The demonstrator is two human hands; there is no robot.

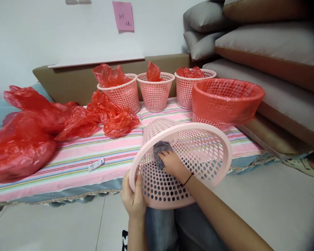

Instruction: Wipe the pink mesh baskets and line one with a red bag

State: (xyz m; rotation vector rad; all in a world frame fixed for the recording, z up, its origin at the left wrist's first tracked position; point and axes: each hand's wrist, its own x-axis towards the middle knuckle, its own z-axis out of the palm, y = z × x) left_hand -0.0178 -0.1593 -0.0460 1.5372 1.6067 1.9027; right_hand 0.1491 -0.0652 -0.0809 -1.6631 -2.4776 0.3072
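Note:
A pink perforated plastic basket (226, 153) lies tilted on its side above my lap, its wide mouth facing me. My left hand (133, 195) grips its rim at the lower left, thumb inside the opening. Reaching into the basket, my right hand (172, 162) presses a grey cloth (158, 160) against the inner left wall. Its fingers are bent over the cloth, and a dark band circles the wrist. The basket's far end rests by the striped bed cover (115, 153).
Red plastic bags (28, 139) lie heaped at the left. Behind stand more pink baskets (156, 94) with red bags in them, and a red-lined basket (225, 104) at the right. A small white packet (96, 164) lies near the edge. Grey cushions (272, 45) are stacked at the right.

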